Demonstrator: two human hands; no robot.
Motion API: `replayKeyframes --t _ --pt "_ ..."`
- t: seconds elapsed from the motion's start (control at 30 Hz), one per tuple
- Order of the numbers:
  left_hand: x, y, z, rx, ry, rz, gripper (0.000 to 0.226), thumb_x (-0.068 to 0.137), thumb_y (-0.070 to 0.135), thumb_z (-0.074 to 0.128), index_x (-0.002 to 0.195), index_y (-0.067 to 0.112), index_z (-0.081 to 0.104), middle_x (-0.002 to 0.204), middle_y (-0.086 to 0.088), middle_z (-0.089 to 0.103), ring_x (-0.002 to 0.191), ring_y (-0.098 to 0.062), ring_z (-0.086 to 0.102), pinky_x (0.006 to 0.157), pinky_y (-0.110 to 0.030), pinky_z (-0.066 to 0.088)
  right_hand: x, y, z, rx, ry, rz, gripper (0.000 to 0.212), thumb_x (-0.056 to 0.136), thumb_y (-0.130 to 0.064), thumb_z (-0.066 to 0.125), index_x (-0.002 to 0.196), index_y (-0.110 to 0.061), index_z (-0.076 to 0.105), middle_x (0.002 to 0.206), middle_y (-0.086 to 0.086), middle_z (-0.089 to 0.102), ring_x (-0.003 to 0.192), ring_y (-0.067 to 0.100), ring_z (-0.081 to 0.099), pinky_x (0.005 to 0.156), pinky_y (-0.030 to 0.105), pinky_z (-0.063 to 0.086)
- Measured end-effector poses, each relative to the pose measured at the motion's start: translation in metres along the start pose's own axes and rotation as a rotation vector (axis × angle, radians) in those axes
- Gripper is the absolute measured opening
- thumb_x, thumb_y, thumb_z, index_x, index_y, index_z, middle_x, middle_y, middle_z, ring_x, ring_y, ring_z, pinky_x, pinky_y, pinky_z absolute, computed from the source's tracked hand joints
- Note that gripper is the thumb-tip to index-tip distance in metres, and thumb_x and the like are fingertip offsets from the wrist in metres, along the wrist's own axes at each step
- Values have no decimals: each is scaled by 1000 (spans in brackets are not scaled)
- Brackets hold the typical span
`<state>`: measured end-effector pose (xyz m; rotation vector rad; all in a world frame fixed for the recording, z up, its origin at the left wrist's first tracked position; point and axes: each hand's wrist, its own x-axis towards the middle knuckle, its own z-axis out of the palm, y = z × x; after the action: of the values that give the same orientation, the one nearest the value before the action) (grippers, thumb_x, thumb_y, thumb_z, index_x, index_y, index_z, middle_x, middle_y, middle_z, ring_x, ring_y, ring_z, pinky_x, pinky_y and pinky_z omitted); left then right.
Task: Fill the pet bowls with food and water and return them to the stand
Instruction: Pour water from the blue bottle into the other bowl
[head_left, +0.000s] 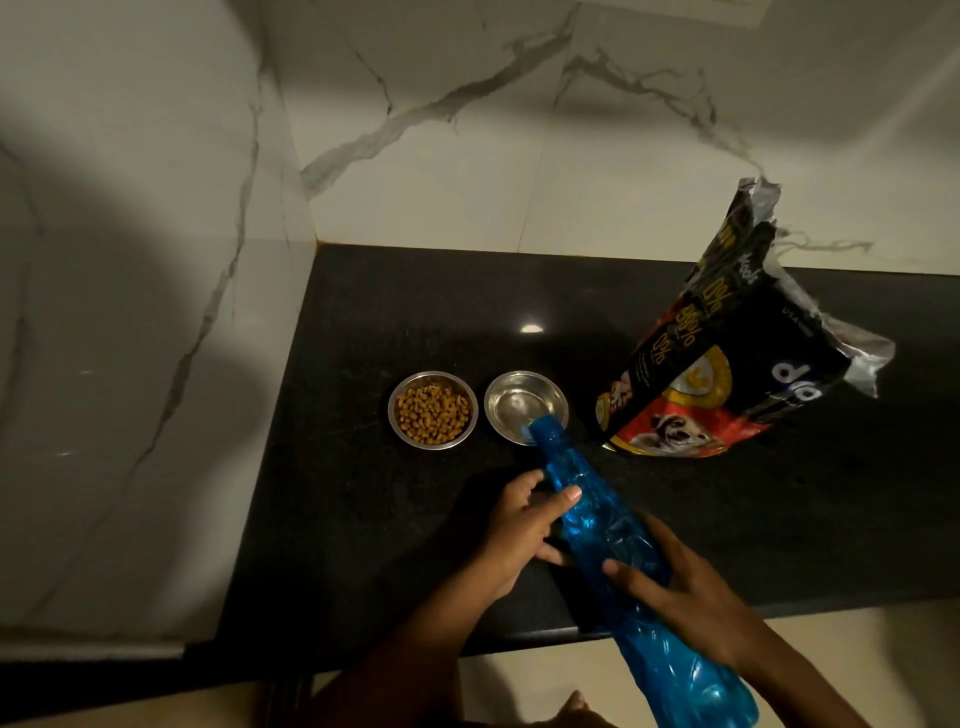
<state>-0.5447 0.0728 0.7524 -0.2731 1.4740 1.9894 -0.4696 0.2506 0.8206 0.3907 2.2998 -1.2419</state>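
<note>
1. We see a person's left hand (519, 530) gripping a blue plastic bottle (597, 514) just below its neck. The thumb lies over the top of the bottle and the fingers curl under it from the left.
2. The right hand (685, 587) holds the same bottle further down its body, with the fingers wrapped across its upper side from the right (the thumb is hidden behind the plastic). So each grip is closed round the bottle.
3. The bottle is tilted, with its mouth pointing down and away to the far left. Its base hangs out past the near edge of the worktop (363, 312).
4. The open mouth sits over the near rim of the right steel bowl (524, 400). We cannot tell whether the two touch.
5. That bowl stands upright on the black speckled worktop. Its inside is shiny, and we cannot tell whether water lies in it.
6. Just to its left, with a narrow gap between them, stands the left steel bowl (400, 431), which holds brown kibble (432, 409).
7. Right of the two bowls a pet food bag (727, 364) leans, its crumpled top towards the far wall. It is black and red, with a dog pictured near the bottom.
8. White marble wall tiles (467, 130) with grey veins rise behind the worktop and on its left.
9. A pale floor (519, 675) shows below the worktop's near edge.
</note>
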Motion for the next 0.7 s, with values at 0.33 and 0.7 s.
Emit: replayKeyframes --t 0.33,0.7 --pt "5 -4 -2 -2 -13 2 68 86 31 72 144 20 40 126 -12 61 107 -27 68 76 -52 60 3 5 -3 -46 -12 11 125 54 -88 62 154 -34 13 149 -5 45 123 10 55 105 40 48" --pt "5 -6 -3 -12 -18 6 67 85 32 72 143 20 41 123 -10 64 105 -26 69 74 -49 61 3 4 -1 -45 -24 26 128 51 -89 62 154 -33 10 151 -2 42 122 13 55 103 38 50"
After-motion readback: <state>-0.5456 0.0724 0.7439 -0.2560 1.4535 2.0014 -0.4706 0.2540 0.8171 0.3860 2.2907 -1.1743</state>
